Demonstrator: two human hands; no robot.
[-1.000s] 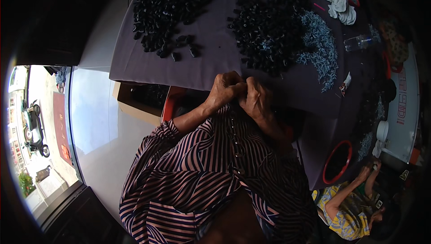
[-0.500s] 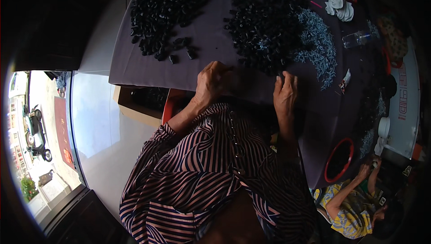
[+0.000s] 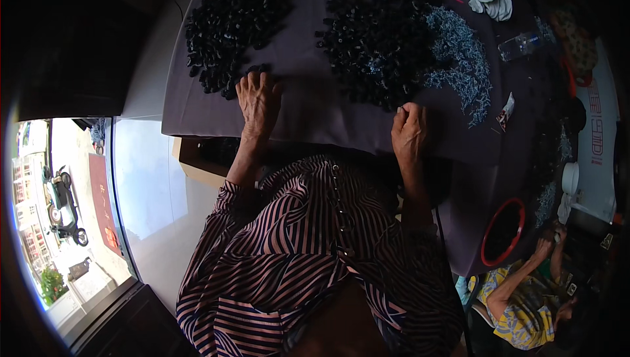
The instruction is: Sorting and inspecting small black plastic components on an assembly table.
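Left grip lies flat and spread, touching the black parts pile; right grip pinches narrow, contents indiscernible, and a careless sweep risks scattering parts off the desk.

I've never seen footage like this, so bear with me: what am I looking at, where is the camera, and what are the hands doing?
It is one wide, curved picture from a camera worn on a person's head, looking down; no machine is involved. The left hand lies flat at the edge of the left heap of small black parts on a dark cloth-covered table. The right hand, fingers curled, rests beside a larger black pile and pale blue-grey small pieces. Whether it holds anything cannot be told.
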